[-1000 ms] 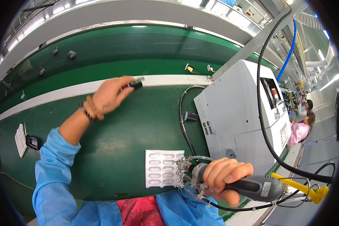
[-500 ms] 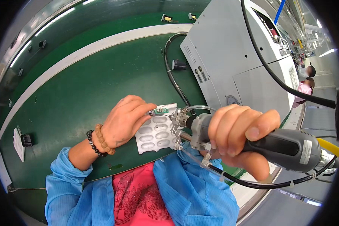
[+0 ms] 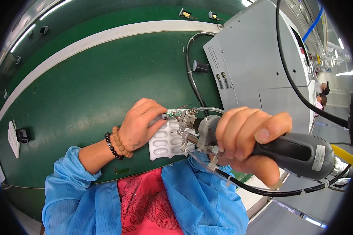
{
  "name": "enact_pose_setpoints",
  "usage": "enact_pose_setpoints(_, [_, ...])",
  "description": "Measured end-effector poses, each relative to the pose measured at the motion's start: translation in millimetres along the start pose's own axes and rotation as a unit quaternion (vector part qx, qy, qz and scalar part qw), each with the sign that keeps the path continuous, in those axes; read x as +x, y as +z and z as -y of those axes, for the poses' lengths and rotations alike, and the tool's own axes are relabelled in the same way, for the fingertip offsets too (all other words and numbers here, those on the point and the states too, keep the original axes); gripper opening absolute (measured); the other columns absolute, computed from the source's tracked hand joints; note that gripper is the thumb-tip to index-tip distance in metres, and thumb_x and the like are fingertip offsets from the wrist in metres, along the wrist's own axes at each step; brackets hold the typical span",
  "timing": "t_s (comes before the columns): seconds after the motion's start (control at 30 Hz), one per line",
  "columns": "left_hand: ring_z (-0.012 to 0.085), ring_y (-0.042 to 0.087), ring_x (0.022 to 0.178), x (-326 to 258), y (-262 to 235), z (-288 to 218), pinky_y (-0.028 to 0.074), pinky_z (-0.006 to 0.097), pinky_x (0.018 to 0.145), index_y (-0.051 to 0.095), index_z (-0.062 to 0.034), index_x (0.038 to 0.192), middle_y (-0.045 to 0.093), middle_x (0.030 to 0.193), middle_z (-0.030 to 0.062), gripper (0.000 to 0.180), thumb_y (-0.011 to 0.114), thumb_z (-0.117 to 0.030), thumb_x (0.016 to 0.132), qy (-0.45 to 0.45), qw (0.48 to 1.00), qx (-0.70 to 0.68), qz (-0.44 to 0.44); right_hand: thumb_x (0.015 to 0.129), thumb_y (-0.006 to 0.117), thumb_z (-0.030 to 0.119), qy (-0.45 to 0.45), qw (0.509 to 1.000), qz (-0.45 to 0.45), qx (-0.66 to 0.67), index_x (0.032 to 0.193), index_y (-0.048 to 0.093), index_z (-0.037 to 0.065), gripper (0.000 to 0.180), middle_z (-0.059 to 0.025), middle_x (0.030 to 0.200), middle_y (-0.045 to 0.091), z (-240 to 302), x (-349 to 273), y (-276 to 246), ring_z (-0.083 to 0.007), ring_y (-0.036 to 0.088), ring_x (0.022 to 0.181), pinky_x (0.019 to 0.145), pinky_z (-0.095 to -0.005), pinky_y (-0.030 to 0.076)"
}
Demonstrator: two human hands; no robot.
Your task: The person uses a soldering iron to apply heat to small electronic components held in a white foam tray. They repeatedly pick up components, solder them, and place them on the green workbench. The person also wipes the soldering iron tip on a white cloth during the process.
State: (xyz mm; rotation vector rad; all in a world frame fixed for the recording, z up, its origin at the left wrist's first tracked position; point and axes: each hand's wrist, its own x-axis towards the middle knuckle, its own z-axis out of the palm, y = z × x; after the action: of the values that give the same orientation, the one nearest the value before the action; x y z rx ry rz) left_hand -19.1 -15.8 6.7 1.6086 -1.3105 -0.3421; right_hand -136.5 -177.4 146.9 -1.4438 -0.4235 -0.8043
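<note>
My right hand [image 3: 255, 135] is wrapped round the black and grey grip of a powered screwdriver [image 3: 302, 153], with its metal nose [image 3: 189, 121] pointing left. Between the thumb and fingers of my left hand [image 3: 139, 121] is a small green circuit board [image 3: 173, 114], held just above the far edge of a white moulded tray [image 3: 159, 144]. The screwdriver's nose overlaps the board's right end; whether they touch I cannot tell. Oval hollows line the tray, whose right side is partly hidden by the tool.
A large grey machine [image 3: 243, 66] stands at the back right. Beside it are a black cable [image 3: 189, 70] and a dark cylindrical part [image 3: 200, 66]. At the far left is a white tray [image 3: 13, 140] with a black housing [image 3: 22, 136]. Small parts [image 3: 185, 14] lie beyond the white rail [image 3: 117, 33].
My left hand has moved right with the board, bringing it closer to the screwdriver's nose. The board has turned, and a thin red wire now shows. The view has shifted slightly.
</note>
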Motion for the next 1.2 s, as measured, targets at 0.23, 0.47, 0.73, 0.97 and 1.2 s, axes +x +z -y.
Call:
enact_pose_setpoints(0.23, [0.0302, 0.063, 0.092, -5, 0, 3, 0.052, 0.038, 0.08, 0.069, -0.0012, 0.098, 0.068, 0.094, 0.0121, 0.031, 0.08, -0.001, 0.069, -0.015, 0.999, -0.047, -0.024, 0.086, 0.069, 0.051, 0.013, 1.0, 0.002, -0.002, 0.106, 0.045, 0.004, 0.056, 0.0002, 0.066, 0.053, -8, 2, 13, -0.0103, 0.053, 0.05, 0.043, -0.0239, 0.044])
enact_pose_setpoints(0.47, [0.0306, 0.063, 0.091, -5, 3, 5, 0.052, 0.039, 0.079, 0.069, -0.0005, 0.097, 0.068, 0.092, 0.0116, 0.03, 0.079, 0.001, 0.069, -0.005, 0.998, -0.049, -0.028, 0.087, 0.069, 0.051, 0.012, 1.0, 0.007, -0.009, 0.106, 0.046, 0.005, 0.055, 0.001, 0.065, 0.053, -12, 1, 15, -0.0099, 0.053, 0.05, 0.042, -0.0227, 0.044])
enact_pose_setpoints(0.73, [0.0312, 0.063, 0.092, -2, 7, 6, 0.052, 0.04, 0.079, 0.069, -0.0006, 0.098, 0.068, 0.093, 0.0116, 0.031, 0.079, 0.002, 0.068, 0.007, 0.998, -0.058, -0.022, 0.087, 0.069, 0.05, 0.012, 1.0, -0.001, -0.017, 0.105, 0.046, 0.005, 0.055, 0.0011, 0.065, 0.053, -7, -1, 14, -0.0098, 0.053, 0.049, 0.042, -0.0229, 0.044])
enact_pose_setpoints(0.97, [0.031, 0.063, 0.091, -7, 3, 7, 0.052, 0.04, 0.078, 0.069, -0.0003, 0.098, 0.068, 0.093, 0.0114, 0.032, 0.079, 0.002, 0.068, -0.004, 0.998, -0.055, -0.027, 0.088, 0.071, 0.046, 0.028, 1.0, 0.012, -0.008, 0.104, 0.044, 0.005, 0.051, 0.0008, 0.065, 0.052, -15, 2, 17, -0.0102, 0.052, 0.048, 0.043, -0.024, 0.044])
enact_pose_setpoints(1.2, [0.0314, 0.062, 0.09, -5, 0, 3, 0.052, 0.04, 0.079, 0.069, -0.0008, 0.099, 0.066, 0.091, 0.0119, 0.032, 0.077, 0.003, 0.068, 0.003, 0.998, -0.053, -0.021, 0.072, 0.088, 0.027, 0.089, 0.994, 0.0, 0.068, 0.095, 0.051, 0.0, 0.051, -0.0051, 0.063, 0.055, -18, 14, 25, -0.0168, 0.053, 0.05, 0.048, -0.0305, 0.044])
